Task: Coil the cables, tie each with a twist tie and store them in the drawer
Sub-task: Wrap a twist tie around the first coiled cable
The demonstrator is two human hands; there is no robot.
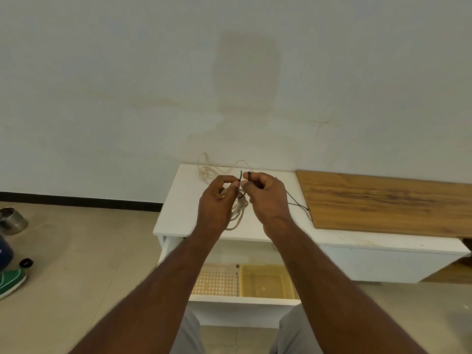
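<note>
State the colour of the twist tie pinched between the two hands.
Black, or very dark: the twist tie shows in the head view, above the cream coiled cable.

Drawer [245, 301] open below; baskets [265, 281] fill it; forearms overhead.

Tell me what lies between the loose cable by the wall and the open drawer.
In the head view, the coiled cable lies there on the white cabinet top, with both hands above it pinching a dark twist tie.

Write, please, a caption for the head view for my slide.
Both hands, left and right, pinch a dark twist tie around a coiled white cable above the open drawer.
</note>
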